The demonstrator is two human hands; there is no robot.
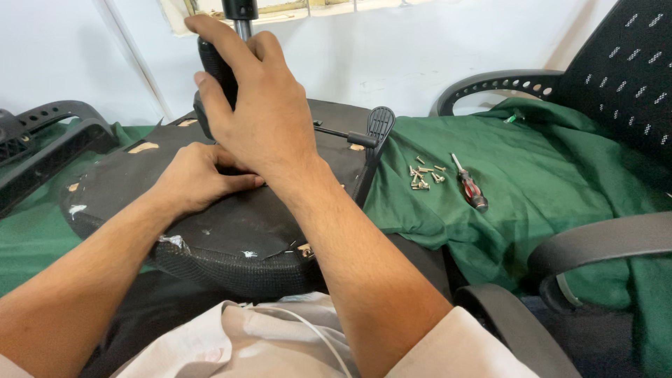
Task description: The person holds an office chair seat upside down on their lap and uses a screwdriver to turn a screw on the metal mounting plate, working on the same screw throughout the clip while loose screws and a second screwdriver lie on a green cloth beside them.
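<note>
Head view — I see the upturned chair seat (231,224) lying nearest, on my lap | left hand (192,178) pressed flat on its underside, holding nothing | right hand (255,105) closed round the black mechanism (213,70) under the gas column (241,17) | bulky, stiff, likely heavy — grip the mechanism | beyond: screws (423,175), screwdriver (469,183) on green cloth (546,182)

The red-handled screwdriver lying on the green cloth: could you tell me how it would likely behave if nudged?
The screwdriver has a rounded handle, so it would probably roll, though the soft, wrinkled green cloth should damp that. It looks stiff and light. A push leftwards might scatter the loose screws lying nearby.
</note>
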